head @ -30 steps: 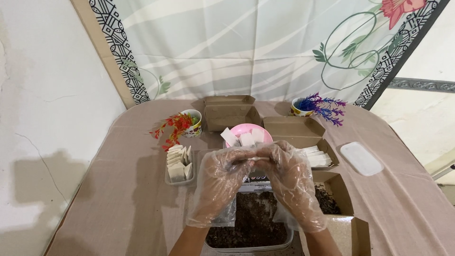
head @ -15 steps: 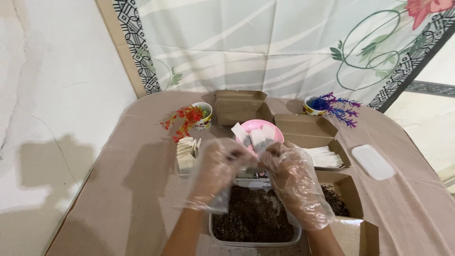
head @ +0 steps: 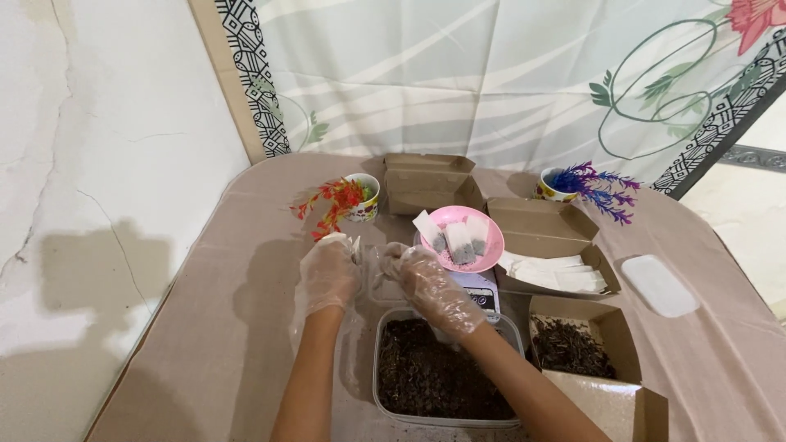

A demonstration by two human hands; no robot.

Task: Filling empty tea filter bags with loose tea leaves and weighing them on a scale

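Observation:
Both my hands wear clear plastic gloves. My left hand [head: 327, 274] lies over a small clear tray of filled white sachets [head: 354, 245] and hides most of it; its grip is not visible. Just to the right, the fingertips of my right hand [head: 430, 285] pinch a small white sachet [head: 394, 252] at the tray's right side. A pink bowl [head: 483, 250] with three sachets stands on a small scale [head: 479, 286] behind my right hand. Under my right wrist is a clear tub of dark loose leaves [head: 434, 381].
A cardboard box of flat white bags [head: 557, 274] lies to the right, with a box of dark leaves [head: 573, 344] in front of it. Further right lies a white lid [head: 659, 285]. At the back are a closed box [head: 430, 182] and cups with red [head: 340, 200] and purple [head: 589, 184] plants.
Both hands have moved left and away from me, from above the tub to the sachet tray. The camera has shifted left too.

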